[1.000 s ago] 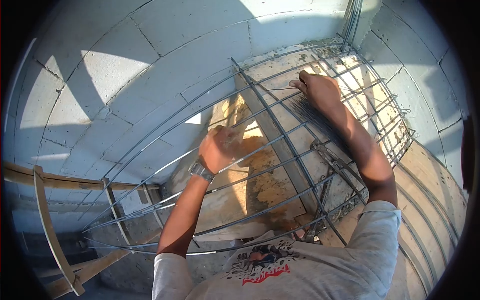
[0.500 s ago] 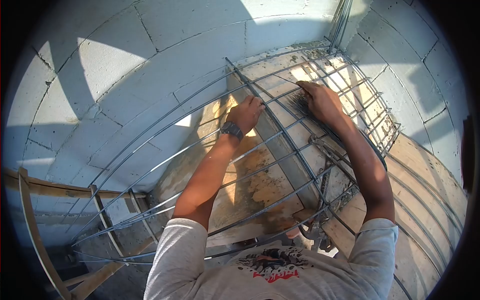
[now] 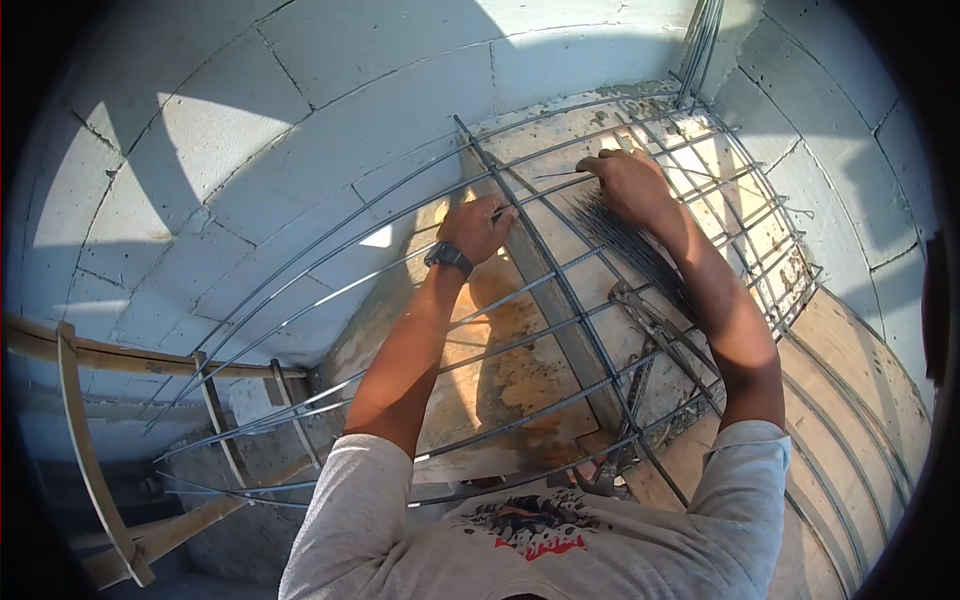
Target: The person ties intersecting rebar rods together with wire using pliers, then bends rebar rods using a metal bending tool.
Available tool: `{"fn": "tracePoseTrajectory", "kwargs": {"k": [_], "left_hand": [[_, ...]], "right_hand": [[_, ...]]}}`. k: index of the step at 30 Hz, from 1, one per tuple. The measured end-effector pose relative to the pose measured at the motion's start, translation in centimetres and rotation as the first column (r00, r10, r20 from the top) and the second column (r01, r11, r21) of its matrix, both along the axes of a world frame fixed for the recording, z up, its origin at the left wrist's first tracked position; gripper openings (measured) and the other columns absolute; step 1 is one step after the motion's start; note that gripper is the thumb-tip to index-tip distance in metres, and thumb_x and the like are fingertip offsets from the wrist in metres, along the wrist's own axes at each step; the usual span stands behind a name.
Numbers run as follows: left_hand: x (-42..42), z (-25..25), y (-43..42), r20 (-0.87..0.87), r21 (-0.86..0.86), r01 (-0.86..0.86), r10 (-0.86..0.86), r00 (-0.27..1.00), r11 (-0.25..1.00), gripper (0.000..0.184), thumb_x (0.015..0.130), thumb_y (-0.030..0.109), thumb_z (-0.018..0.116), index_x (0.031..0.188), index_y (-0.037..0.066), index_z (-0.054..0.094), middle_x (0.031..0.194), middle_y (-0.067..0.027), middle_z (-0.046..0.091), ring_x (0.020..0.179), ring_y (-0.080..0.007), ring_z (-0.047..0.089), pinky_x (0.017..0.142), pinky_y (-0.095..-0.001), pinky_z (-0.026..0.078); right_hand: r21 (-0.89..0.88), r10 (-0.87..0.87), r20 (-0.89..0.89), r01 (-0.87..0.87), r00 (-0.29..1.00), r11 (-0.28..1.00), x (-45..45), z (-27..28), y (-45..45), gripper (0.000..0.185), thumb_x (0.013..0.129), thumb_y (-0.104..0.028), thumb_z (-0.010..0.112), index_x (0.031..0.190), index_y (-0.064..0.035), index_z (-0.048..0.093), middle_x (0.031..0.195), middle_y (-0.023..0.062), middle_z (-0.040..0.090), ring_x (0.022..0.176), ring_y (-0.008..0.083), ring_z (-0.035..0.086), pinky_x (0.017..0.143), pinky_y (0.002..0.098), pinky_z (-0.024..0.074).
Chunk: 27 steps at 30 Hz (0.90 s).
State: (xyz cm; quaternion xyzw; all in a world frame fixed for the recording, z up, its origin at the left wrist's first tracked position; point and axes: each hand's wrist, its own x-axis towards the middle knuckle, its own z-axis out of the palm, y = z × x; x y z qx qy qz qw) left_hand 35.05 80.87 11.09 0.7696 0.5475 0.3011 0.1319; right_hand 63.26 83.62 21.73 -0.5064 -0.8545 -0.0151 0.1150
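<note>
Nearest us, pincers lie inside the near edge of the rebar grid. Our left hand curls its fingers beside the thick crossbar; we cannot tell what they grip. Toward the far edge, our right hand, over a wire bundle, pinches a thin wire between closed fingertips.

The wall stands behind the grid. Wires lie at the grid's right part, with pincers before them. A beam is at left.
</note>
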Motion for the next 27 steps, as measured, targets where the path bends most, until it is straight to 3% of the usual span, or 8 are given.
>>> {"fn": "tracePoseTrajectory", "kwargs": {"k": [2, 3, 8, 11, 16, 21, 24, 27], "left_hand": [[-0.3, -0.1, 0.6, -0.034, -0.026, 0.000, -0.001, 0.999, 1.000, 0.040, 0.095, 0.046, 0.068, 0.104, 0.007, 0.075, 0.096, -0.0189, 0.076, 0.090, -0.0409, 0.072, 0.081, -0.0491, 0.057], [-0.3, 0.2, 0.5, -0.050, -0.059, 0.003, -0.006, 0.999, 0.998, 0.041, 0.096, 0.046, 0.068, 0.104, 0.006, 0.075, 0.097, -0.0194, 0.076, 0.090, -0.0412, 0.072, 0.081, -0.0490, 0.057], [-0.7, 0.1, 0.8, 0.119, -0.089, 0.120, -0.109, 0.987, 0.989, 0.042, 0.092, 0.042, 0.075, 0.108, 0.003, 0.077, 0.098, -0.0217, 0.076, 0.091, -0.0395, 0.073, 0.082, -0.0442, 0.057], [-0.8, -0.8, 0.9, 0.054, -0.079, 0.054, -0.050, 0.997, 0.995, 0.042, 0.090, 0.040, 0.078, 0.110, 0.004, 0.077, 0.098, -0.0212, 0.076, 0.091, -0.0375, 0.074, 0.082, -0.0420, 0.057], [-0.8, 0.6, 0.3, 0.087, -0.168, 0.051, -0.037, 0.995, 0.985, 0.035, 0.089, 0.037, 0.077, 0.106, 0.006, 0.078, 0.096, -0.0215, 0.076, 0.090, -0.0395, 0.073, 0.081, -0.0447, 0.057], [-0.8, 0.3, 0.1, -0.029, -0.149, -0.017, 0.013, 0.999, 0.989, 0.032, 0.088, 0.035, 0.075, 0.101, 0.006, 0.077, 0.094, -0.0216, 0.075, 0.088, -0.0421, 0.071, 0.080, -0.0484, 0.057], [-0.8, 0.5, 0.4, -0.125, -0.273, -0.031, -0.004, 0.992, 0.962, 0.040, 0.089, 0.041, 0.073, 0.116, 0.013, 0.078, 0.102, -0.0185, 0.077, 0.096, -0.0392, 0.073, 0.085, -0.0488, 0.058], [-1.3, 0.6, 1.0, -0.027, -0.368, 0.023, -0.035, 0.999, 0.930, 0.046, 0.089, 0.044, 0.072, 0.121, 0.012, 0.077, 0.107, -0.0179, 0.077, 0.099, -0.0395, 0.073, 0.089, -0.0477, 0.057]], "right_hand": [[-0.041, 0.035, 0.118, -0.030, 0.992, 0.999, -0.9, 0.8, 1.3, 0.040, 0.086, -0.001, 0.059, 0.118, -0.0168, 0.077, 0.111, 0.0109, 0.076, 0.114, 0.0282, 0.070, 0.108, 0.0496, 0.0460], [-0.045, 0.036, 0.153, -0.030, 0.988, 0.999, -1.2, 0.3, 2.6, 0.036, 0.086, -0.003, 0.062, 0.113, -0.0200, 0.079, 0.111, 0.0103, 0.076, 0.117, 0.0253, 0.068, 0.116, 0.0531, 0.0374], [-0.228, 0.124, 0.236, -0.070, 0.964, 0.971, -3.5, -1.0, 5.7, 0.035, 0.086, -0.004, 0.063, 0.108, -0.0244, 0.081, 0.108, 0.0101, 0.077, 0.112, 0.0266, 0.070, 0.114, 0.0522, 0.0386], [-0.317, 0.163, 0.214, -0.089, 0.963, 0.944, -4.9, -1.6, 6.3, 0.036, 0.086, -0.004, 0.062, 0.107, -0.0252, 0.082, 0.106, 0.0098, 0.079, 0.109, 0.0273, 0.072, 0.112, 0.0502, 0.0406], [-0.413, 0.214, 0.186, -0.121, 0.959, 0.903, -7.1, -2.4, 6.4, 0.036, 0.085, -0.002, 0.062, 0.105, -0.0248, 0.082, 0.103, 0.0092, 0.079, 0.107, 0.0276, 0.073, 0.110, 0.0481, 0.0416], [-0.440, 0.221, 0.205, -0.112, 0.953, 0.891, -8.7, -2.9, 7.1, 0.020, 0.088, -0.017, 0.061, 0.094, -0.0190, 0.080, 0.098, 0.0117, 0.079, 0.102, 0.0316, 0.073, 0.108, 0.0504, 0.0415], [-0.455, 0.234, 0.246, -0.101, 0.941, 0.885, -9.4, -2.4, 7.1, 0.020, 0.089, -0.022, 0.061, 0.093, -0.0167, 0.080, 0.098, 0.0125, 0.078, 0.102, 0.0323, 0.073, 0.106, 0.0510, 0.0419], [-0.463, 0.233, 0.266, -0.088, 0.935, 0.882, -9.9, -2.0, 6.9, 0.022, 0.089, -0.023, 0.060, 0.093, -0.0152, 0.080, 0.098, 0.0130, 0.078, 0.102, 0.0326, 0.073, 0.105, 0.0510, 0.0424]]}}
